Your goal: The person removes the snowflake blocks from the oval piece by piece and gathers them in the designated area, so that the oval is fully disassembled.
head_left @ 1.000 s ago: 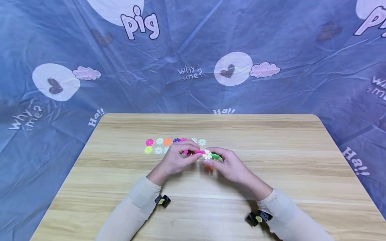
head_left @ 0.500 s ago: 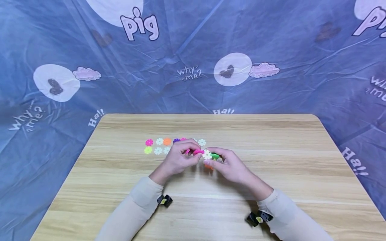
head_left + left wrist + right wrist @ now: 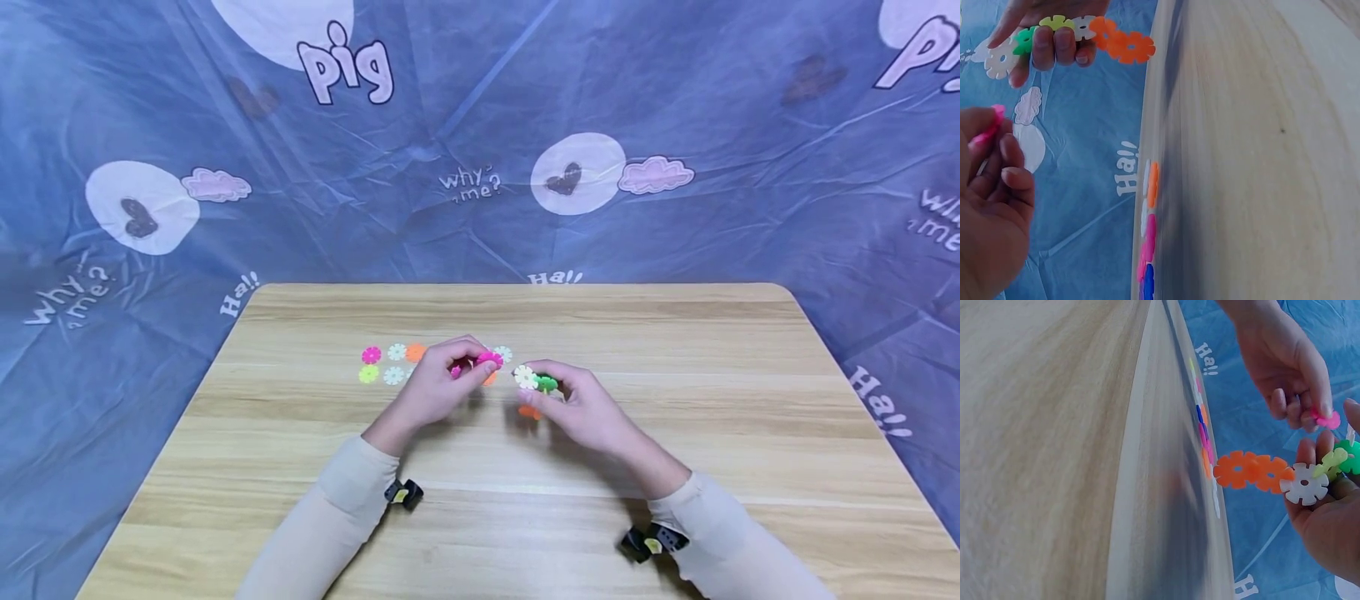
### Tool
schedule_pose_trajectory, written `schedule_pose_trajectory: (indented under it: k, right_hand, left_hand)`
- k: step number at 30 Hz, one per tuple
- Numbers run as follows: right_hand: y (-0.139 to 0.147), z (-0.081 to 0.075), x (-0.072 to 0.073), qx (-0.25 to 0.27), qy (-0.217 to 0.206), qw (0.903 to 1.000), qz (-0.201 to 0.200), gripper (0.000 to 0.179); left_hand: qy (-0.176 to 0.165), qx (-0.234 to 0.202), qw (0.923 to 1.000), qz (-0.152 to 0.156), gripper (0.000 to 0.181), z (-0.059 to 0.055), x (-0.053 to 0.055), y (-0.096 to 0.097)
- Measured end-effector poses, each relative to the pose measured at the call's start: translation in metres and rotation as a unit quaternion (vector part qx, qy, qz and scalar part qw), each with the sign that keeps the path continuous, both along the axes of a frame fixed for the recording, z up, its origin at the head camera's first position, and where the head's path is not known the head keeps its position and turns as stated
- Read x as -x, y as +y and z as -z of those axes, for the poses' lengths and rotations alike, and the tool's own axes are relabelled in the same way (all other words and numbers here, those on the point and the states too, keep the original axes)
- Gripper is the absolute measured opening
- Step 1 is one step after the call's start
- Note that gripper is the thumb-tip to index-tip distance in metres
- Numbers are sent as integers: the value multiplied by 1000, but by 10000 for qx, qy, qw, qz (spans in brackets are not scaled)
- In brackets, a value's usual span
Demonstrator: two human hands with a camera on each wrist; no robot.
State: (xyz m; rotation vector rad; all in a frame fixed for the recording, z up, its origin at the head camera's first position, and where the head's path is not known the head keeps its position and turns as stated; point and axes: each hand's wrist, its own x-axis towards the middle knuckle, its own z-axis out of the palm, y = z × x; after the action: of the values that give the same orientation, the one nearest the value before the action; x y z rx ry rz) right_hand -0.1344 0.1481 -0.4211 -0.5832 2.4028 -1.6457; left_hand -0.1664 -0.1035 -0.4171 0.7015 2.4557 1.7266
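Note:
My left hand (image 3: 438, 383) pinches a pink notched flower-shaped disc (image 3: 490, 360) between thumb and fingers, above the table. To its right, my right hand (image 3: 585, 408) holds a chain of interlocked notched discs. A white disc (image 3: 526, 377) sits at the chain's near-thumb end, joined to a green disc (image 3: 547, 383). In the left wrist view a yellow disc (image 3: 1057, 23), another white disc and two orange discs (image 3: 1132, 48) follow along the chain. The orange end sticks out free below the right hand. A gap separates the pink disc from the chain.
Loose discs lie in two rows on the wooden table (image 3: 480, 517), among them a pink one (image 3: 371, 355), a yellow one (image 3: 368, 374) and an orange one (image 3: 416, 352). The left hand covers part of the rows. A blue printed cloth (image 3: 360, 208) hangs behind the table.
The pink disc was up against the chain's white end; now they are apart. My left hand has moved slightly left and away, and my right hand a little right with the chain.

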Motion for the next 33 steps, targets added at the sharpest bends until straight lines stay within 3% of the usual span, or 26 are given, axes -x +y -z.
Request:
schedule_pose_trajectory:
  k: [9,21,25,33]
  right_hand:
    - [0,-1,-3,58,-1,10000,11,34]
    - [0,0,-3,133,-64,9999,-85,37]
    - [0,1,-4,188,-54,9997,-120,36]
    - [-1,3,-4,233,-59,9996,-117,34]
  left_hand:
    - [-86,1009,9948,60,19,3,7,3]
    - [-528,1757,9819,-479,15,11,19,13]
    - [-536,1927,9781,-580,10,14,24,18]
    - [-587,2686,9606,-402,9,18,31,29]
